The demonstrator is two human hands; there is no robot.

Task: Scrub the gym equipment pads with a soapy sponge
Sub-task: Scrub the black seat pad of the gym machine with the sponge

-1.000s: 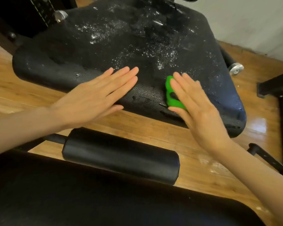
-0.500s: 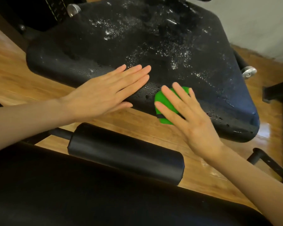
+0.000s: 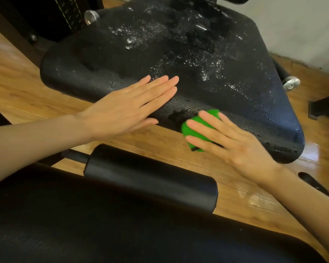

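Note:
A large black seat pad [image 3: 179, 54] fills the upper middle, wet and speckled with white soap suds. My right hand [image 3: 230, 143] presses a green sponge [image 3: 198, 126] flat against the pad's near front edge, with fingers spread over the sponge. My left hand [image 3: 129, 109] lies flat on the same front edge, to the left of the sponge, fingers straight and together, holding nothing.
A black roller pad [image 3: 150, 177] on a metal rod sits below the hands. Another wide black pad [image 3: 122, 234] fills the bottom. Wooden floor [image 3: 13, 88] shows between them. Metal knobs [image 3: 291, 83] flank the seat, and black frame parts [image 3: 325, 107] stand at right.
My right hand slid the sponge leftward and down along the pad's front edge. My left hand stayed flat on the edge. The view shifted slightly left.

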